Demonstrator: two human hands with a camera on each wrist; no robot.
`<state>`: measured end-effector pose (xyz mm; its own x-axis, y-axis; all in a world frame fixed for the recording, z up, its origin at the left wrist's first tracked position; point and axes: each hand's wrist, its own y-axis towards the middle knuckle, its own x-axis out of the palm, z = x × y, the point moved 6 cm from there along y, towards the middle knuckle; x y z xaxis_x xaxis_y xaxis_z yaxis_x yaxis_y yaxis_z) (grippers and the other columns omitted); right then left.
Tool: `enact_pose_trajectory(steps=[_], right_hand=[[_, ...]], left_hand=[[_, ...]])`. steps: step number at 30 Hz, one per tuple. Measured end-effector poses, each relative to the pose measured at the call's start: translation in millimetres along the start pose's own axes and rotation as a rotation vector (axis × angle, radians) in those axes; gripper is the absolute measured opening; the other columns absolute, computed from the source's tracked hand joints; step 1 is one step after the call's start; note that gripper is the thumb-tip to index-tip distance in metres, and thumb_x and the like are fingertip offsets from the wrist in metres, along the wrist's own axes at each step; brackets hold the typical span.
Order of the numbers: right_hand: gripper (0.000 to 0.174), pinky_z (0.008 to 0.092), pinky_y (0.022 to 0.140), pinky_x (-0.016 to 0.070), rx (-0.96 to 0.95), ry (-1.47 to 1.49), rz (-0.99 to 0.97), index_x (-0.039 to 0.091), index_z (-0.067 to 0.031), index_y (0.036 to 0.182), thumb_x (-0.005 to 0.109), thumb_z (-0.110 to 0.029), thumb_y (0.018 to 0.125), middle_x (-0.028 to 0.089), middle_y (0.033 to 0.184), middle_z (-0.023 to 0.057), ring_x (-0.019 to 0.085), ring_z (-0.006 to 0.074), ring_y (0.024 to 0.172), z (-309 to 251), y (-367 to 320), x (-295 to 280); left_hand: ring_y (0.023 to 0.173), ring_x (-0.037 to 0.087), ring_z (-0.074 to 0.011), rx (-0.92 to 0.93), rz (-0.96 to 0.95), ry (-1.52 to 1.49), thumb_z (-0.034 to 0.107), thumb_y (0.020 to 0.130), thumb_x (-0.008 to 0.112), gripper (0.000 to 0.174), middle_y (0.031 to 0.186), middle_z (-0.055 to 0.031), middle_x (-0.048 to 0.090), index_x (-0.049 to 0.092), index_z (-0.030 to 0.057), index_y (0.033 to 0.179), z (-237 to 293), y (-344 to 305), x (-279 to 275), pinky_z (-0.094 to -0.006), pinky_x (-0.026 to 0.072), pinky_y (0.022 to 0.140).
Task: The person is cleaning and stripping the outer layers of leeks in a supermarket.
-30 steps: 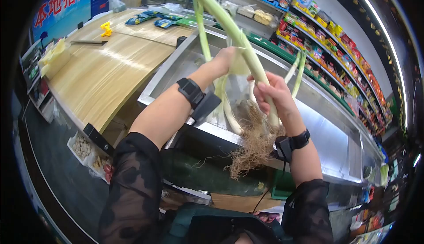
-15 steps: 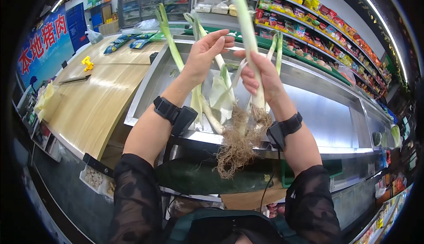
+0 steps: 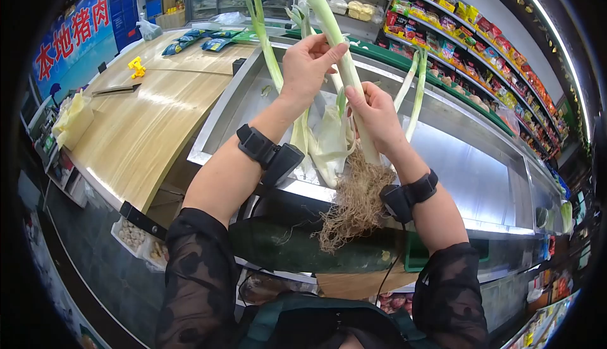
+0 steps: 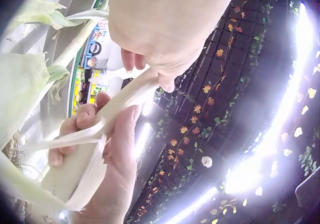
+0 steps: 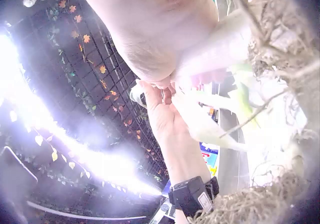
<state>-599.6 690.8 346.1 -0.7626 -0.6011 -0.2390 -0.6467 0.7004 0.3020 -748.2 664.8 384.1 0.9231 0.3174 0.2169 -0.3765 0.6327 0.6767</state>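
Note:
In the head view a long leek [image 3: 322, 14] slants up over the steel tray, its root end low. My right hand [image 3: 377, 118] grips its white lower stalk, thumb along the front. Higher up, the thumb and fingers of my left hand [image 3: 308, 71] pinch the same stalk. Loose strips of outer skin [image 4: 92, 184] peel away from it beside the right hand in the left wrist view. Shaggy roots [image 3: 354, 207] hang over the tray's front edge. More leeks [image 3: 269, 58] lie in the tray behind, with a pale torn leaf [image 3: 332, 134] among them.
The steel tray [image 3: 471, 159] extends to the right. To the left, a wooden counter [image 3: 161, 105] holds a knife [image 3: 117, 90], a yellow object [image 3: 136, 67] and blue packets [image 3: 186, 42]. Below the tray's front edge lies a large dark green gourd-like shape [image 3: 284, 248].
My left hand first pulled at a skin strip, then was off the stalk half a second ago; now it pinches the leek. The right hand keeps its grip while the leek's top tips left.

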Motion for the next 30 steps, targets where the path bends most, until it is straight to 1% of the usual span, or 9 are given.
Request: enact_pose_trajectory(steps=[2,6,9,11,14,18,22,26,30], right_hand=[[0.032,0.0232,0.039,0.0425,-0.025,-0.032,0.051,0.05,0.0001,0.092,0.06,-0.031,0.091,0.055,0.067,0.0025,0.052,0.0077,0.046,-0.5,0.0,-0.6],[0.031,0.0231,0.038,0.0419,-0.03,-0.067,0.077,0.05,0.0001,0.093,0.062,-0.029,0.089,0.056,0.067,0.0031,0.052,0.0076,0.046,0.1,-1.2,-0.3],[0.031,0.0209,0.039,0.0414,-0.003,-0.115,0.097,0.05,-0.0009,0.095,0.059,-0.031,0.092,0.055,0.068,0.0009,0.049,0.0049,0.048,-2.5,-1.8,-1.7],[0.03,0.021,0.039,0.0414,0.016,-0.101,0.095,0.051,-0.0011,0.095,0.059,-0.03,0.092,0.055,0.068,0.001,0.049,0.005,0.047,-4.1,-2.4,-0.5],[0.028,0.021,0.038,0.0414,0.061,-0.043,0.037,0.051,-0.0008,0.095,0.058,-0.028,0.092,0.055,0.068,0.0011,0.049,0.005,0.047,-2.4,-4.4,1.5],[0.028,0.0226,0.039,0.0405,0.034,-0.031,0.008,0.053,0.0003,0.093,0.062,-0.026,0.089,0.056,0.066,0.0022,0.051,0.0065,0.047,-0.1,-4.1,3.9],[0.028,0.0226,0.039,0.0404,0.016,-0.072,0.028,0.053,0.0004,0.093,0.063,-0.025,0.089,0.056,0.066,0.0022,0.05,0.0062,0.047,-1.4,-4.6,4.8],[0.028,0.0225,0.04,0.0413,0.006,-0.103,0.063,0.054,0.0001,0.091,0.064,-0.025,0.088,0.058,0.067,0.0029,0.051,0.0069,0.047,2.0,-2.6,1.0],[0.03,0.0232,0.041,0.0432,-0.033,-0.22,0.167,0.055,-0.0001,0.09,0.067,-0.027,0.086,0.061,0.069,0.0038,0.054,0.008,0.05,-1.8,-4.0,-4.4]], left_hand=[[0.074,0.062,-0.0106,-0.004,0.083,-0.025,0.018,0.084,0.07,0.022,0.083,-0.0043,0.064,0.059,0.0006,0.093,3.3,-2.4,-5.3,-0.0225,0.0513,0.063],[0.075,0.063,-0.0128,-0.066,0.057,-0.081,0.018,0.085,0.069,0.021,0.085,-0.007,0.064,0.055,0.0023,0.088,-8.2,-0.7,-10.1,-0.0254,0.0533,0.065],[0.076,0.063,-0.0145,-0.131,0.021,-0.223,0.017,0.087,0.066,0.022,0.089,-0.0082,0.064,0.054,0.0018,0.096,-17.4,-0.1,-8.0,-0.0279,0.0538,0.066],[0.075,0.064,-0.0141,-0.21,0.108,-0.39,0.015,0.086,0.068,0.025,0.087,-0.0084,0.064,0.052,-0.0004,0.098,-18.6,-0.7,-8.0,-0.0264,0.0542,0.064],[0.078,0.063,-0.0137,-0.192,0.195,-0.499,0.015,0.087,0.066,0.022,0.089,-0.0059,0.064,0.054,0.0012,0.098,-13.6,3.5,-15.8,-0.026,0.0522,0.066],[0.077,0.062,-0.0111,-0.189,0.288,-0.455,0.014,0.084,0.069,0.019,0.085,-0.0022,0.064,0.057,0.0048,0.095,-15.1,3.3,-29.8,-0.0238,0.0501,0.065],[0.071,0.059,-0.0082,-0.204,0.294,-0.422,0.011,0.084,0.07,0.011,0.078,0.0004,0.063,0.059,0.0065,0.086,-15.6,3.0,-34.3,-0.0234,0.0495,0.065],[0.07,0.057,-0.0071,-0.212,0.286,-0.45,0.01,0.084,0.069,0.011,0.077,0.0013,0.061,0.058,0.0068,0.086,-21.3,3.8,-33.4,-0.0234,0.0494,0.065],[0.078,0.059,-0.0081,-0.006,0.241,-0.289,0.011,0.088,0.065,0.009,0.085,0.0008,0.06,0.056,0.008,0.088,-14.3,6.4,-33.2,-0.0245,0.0499,0.072]])
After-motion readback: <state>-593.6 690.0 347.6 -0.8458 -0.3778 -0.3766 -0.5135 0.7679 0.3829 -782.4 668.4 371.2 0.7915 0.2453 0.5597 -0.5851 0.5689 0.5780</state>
